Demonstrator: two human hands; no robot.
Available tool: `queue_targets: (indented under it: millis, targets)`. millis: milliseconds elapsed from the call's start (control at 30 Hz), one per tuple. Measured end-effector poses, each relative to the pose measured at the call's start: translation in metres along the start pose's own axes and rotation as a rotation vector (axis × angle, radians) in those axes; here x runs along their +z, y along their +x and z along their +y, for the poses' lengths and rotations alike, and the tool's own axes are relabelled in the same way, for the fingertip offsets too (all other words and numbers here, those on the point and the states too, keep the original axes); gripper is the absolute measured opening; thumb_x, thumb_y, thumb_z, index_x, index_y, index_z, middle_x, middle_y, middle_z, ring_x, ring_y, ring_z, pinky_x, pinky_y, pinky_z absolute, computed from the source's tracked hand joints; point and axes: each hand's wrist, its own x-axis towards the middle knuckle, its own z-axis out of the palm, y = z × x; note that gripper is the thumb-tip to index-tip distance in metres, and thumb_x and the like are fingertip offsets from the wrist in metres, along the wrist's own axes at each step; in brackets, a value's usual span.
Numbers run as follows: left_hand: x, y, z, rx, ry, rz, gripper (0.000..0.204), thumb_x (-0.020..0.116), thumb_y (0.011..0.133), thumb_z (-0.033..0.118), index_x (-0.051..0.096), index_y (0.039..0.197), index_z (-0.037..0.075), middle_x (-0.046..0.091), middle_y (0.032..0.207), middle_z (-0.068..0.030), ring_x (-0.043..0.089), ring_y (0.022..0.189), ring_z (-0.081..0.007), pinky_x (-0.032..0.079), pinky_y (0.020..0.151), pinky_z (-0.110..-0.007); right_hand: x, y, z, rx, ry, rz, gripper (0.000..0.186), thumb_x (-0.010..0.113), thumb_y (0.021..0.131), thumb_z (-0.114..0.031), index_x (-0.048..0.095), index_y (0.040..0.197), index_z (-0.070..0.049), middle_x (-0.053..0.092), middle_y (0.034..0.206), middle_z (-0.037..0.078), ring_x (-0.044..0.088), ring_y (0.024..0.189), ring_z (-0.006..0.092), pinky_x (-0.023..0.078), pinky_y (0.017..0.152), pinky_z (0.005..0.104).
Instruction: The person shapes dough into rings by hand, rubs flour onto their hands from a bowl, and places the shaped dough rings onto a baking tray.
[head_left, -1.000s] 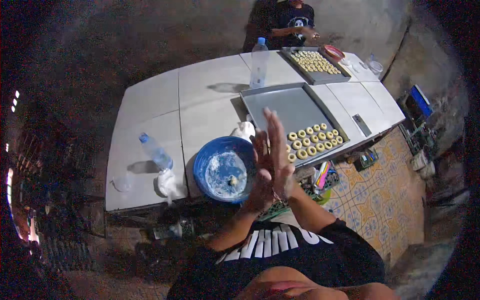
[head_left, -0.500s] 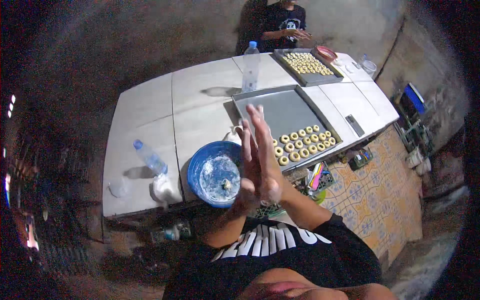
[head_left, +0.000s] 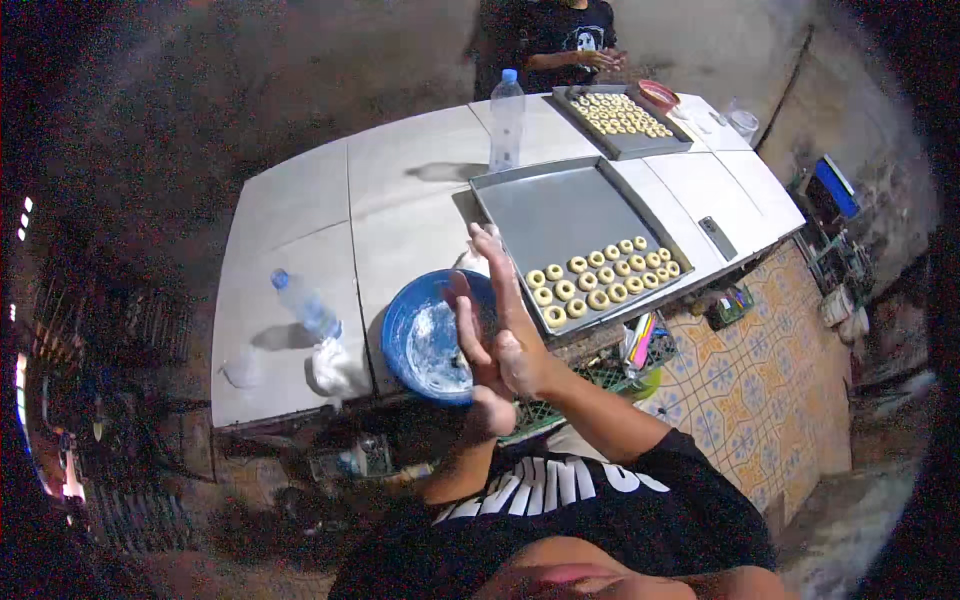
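Note:
My left hand (head_left: 472, 345) and my right hand (head_left: 508, 310) meet palm against palm in front of my chest, fingers stretched out and dusted white. Whatever may lie between the palms is hidden. Just behind and left of them stands a blue basin (head_left: 393, 338), its inside coated with white powder and partly covered by my hands. Beyond, a grey baking tray (head_left: 565, 205) carries several rows of pale ring-shaped dough pieces (head_left: 598, 299) along its near right part; its far left part is bare metal.
Clear bottles (head_left: 507, 130) (head_left: 308, 305) stand on the white tabletop (head_left: 290, 220); a crumpled white bag (head_left: 335, 368) lies at its near edge. Across the table, a person (head_left: 570, 45) works beside a second tray (head_left: 625, 120) of rings and a red bowl (head_left: 657, 95). A dark phone-like object (head_left: 716, 238) lies right.
My hands have dropped slightly and shifted left, the right palm sliding against the left. The whole view has tilted a little. The other person's hands have moved closer together.

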Motion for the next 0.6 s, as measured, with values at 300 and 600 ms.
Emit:
queue_targets:
  millis: [300, 600]
  targets:
    - [-0.005, 0.021, -0.004, -0.12, 0.178, 0.278, 0.103, 0.032, 0.094, 0.081, 0.009, 0.164, 0.009, 0.001, 0.172, -0.0149, 0.007, 0.158, -0.0286, 0.007, 0.125, -0.047, 0.023, -0.034, -0.021, 0.138, 0.2, -0.113, 0.102, 0.036, 0.095, -0.074, 0.01, 0.162, -0.001, 0.009, 0.168, 0.023, 0.002, 0.157, 0.0369, 0.004, 0.124, 0.0524]
    - [0.001, 0.035, 0.03, 0.104, 0.065, 0.023, 0.098, 0.02, 0.097, 0.076, 0.013, 0.162, 0.003, 0.005, 0.17, -0.0207, 0.002, 0.157, -0.0382, 0.005, 0.125, -0.055, 0.021, -0.04, 0.002, 0.132, 0.03, -0.22, 0.115, 0.031, 0.089, -0.086, 0.008, 0.161, 0.001, 0.005, 0.169, 0.024, -0.006, 0.157, 0.0394, -0.003, 0.124, 0.0522]
